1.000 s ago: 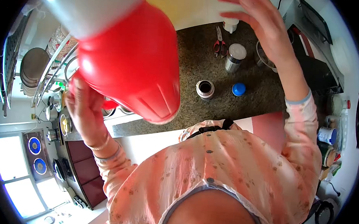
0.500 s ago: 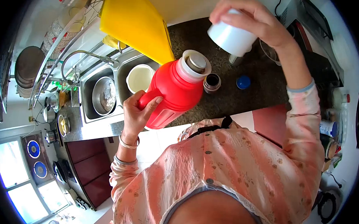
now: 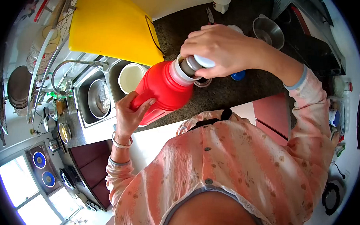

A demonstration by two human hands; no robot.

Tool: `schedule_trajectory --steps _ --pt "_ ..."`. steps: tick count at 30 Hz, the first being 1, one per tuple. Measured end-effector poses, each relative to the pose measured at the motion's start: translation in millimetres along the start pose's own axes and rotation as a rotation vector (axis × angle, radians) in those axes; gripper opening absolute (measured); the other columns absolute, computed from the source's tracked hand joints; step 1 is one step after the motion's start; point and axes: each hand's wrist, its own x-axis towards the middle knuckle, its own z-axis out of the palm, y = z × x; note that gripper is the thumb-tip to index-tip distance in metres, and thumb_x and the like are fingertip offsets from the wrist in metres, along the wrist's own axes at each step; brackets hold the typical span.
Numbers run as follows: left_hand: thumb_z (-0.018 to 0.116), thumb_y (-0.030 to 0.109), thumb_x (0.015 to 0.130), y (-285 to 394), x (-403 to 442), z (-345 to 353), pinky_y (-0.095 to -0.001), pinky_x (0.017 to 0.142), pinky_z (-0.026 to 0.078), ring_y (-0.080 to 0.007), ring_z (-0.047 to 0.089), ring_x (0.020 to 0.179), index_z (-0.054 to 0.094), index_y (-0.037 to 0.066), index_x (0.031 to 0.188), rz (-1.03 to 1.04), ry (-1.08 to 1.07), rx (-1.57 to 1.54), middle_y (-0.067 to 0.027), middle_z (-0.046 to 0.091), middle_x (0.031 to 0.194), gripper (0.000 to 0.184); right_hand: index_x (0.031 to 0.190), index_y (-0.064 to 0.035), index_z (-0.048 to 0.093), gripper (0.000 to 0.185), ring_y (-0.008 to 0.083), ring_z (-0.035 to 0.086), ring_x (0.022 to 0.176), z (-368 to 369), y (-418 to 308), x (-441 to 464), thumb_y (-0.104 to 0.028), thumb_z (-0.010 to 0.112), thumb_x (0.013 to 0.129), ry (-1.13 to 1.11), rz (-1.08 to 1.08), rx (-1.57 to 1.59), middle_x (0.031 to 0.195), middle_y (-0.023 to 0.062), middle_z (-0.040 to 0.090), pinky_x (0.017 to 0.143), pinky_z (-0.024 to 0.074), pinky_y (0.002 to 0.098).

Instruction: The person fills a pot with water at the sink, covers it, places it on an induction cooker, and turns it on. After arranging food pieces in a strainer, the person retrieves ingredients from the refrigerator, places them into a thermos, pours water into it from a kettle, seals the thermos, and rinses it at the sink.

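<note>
My left hand [image 3: 132, 112] is closed around the handle of a red thermos flask [image 3: 165, 87], which is held tilted over the counter's edge. My right hand [image 3: 214, 51] is at the flask's mouth, its fingers and thumb closed around the stopper [image 3: 188, 68]. A pale, shiny surface shows under the right palm; I cannot tell whether it belongs to the stopper. Below that hand, a small open jar [image 3: 202, 83] is mostly hidden. Beside it a blue lid [image 3: 238, 75] is partly covered by the wrist. Behind the hand a white rim [image 3: 235, 29] peeks out.
A sink [image 3: 82, 104] on the left holds a metal bowl [image 3: 93, 98] and a cream tub [image 3: 132, 79]. A yellow board [image 3: 111, 27] stands behind it. Further back are scissors [image 3: 210, 16], a white mug [image 3: 221, 2] and a metal pot [image 3: 268, 32].
My right hand has let go of the white cup-shaped cap and come down and left onto the flask's stopper. The view has shifted slightly; my left hand keeps its grip.
</note>
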Motion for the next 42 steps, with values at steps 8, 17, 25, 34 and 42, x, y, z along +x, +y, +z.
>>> schedule_trajectory --steps 8,17,25,34,42 --pt "0.082 0.023 0.074 21.4 9.2 -2.2 -0.0289 0.045 0.039 -0.0181 0.041 0.044 0.054 0.0 0.068 0.001 -0.057 0.326 -0.0122 0.048 0.054 0.036 0.11 -0.008 0.057 0.034 0.0195 0.064 0.09 -4.0 45.8 -80.7 -0.023 0.069 0.083 0.41 0.312 0.241 0.097 0.0073 0.064 0.08 0.0487 0.0322" --pt "0.078 0.035 0.076 50.9 25.8 4.7 -0.0346 0.043 0.039 -0.0289 0.045 0.043 0.051 0.002 0.064 0.118 -0.108 0.568 -0.0135 0.046 0.052 0.044 0.115 -0.0095 0.057 0.036 0.0167 0.061 0.097 23.5 61.1 -143.5 -0.026 0.068 0.085 0.466 0.534 0.446 0.103 0.0057 0.063 0.085 0.0477 0.0317" --pt "0.075 0.039 0.078 63.1 33.0 11.7 -0.0361 0.042 0.04 -0.0308 0.049 0.044 0.049 0.004 0.065 0.149 -0.151 0.661 -0.0124 0.047 0.051 0.045 0.114 -0.0111 0.057 0.035 0.0175 0.06 0.098 31.7 65.9 -167.3 -0.027 0.069 0.085 0.549 0.567 0.454 0.106 0.0057 0.062 0.086 0.0481 0.0324" --pt "0.073 0.04 0.079 74.9 34.3 18.8 -0.0363 0.042 0.039 -0.0304 0.051 0.045 0.048 0.005 0.066 0.158 -0.193 0.755 -0.0115 0.047 0.051 0.046 0.115 -0.0068 0.056 0.034 0.0149 0.056 0.103 25.4 63.4 -177.3 -0.021 0.066 0.086 0.523 0.597 0.503 0.107 0.0058 0.059 0.092 0.0429 0.0313" --pt "0.072 0.04 0.081 88.2 37.3 20.2 -0.0359 0.043 0.04 -0.0296 0.052 0.046 0.046 0.005 0.066 0.18 -0.224 0.812 -0.0107 0.049 0.054 0.046 0.113 -0.01 0.057 0.034 0.017 0.06 0.095 29.5 67.9 -179.8 -0.026 0.068 0.085 0.554 0.576 0.495 0.105 0.0064 0.062 0.085 0.0479 0.032"
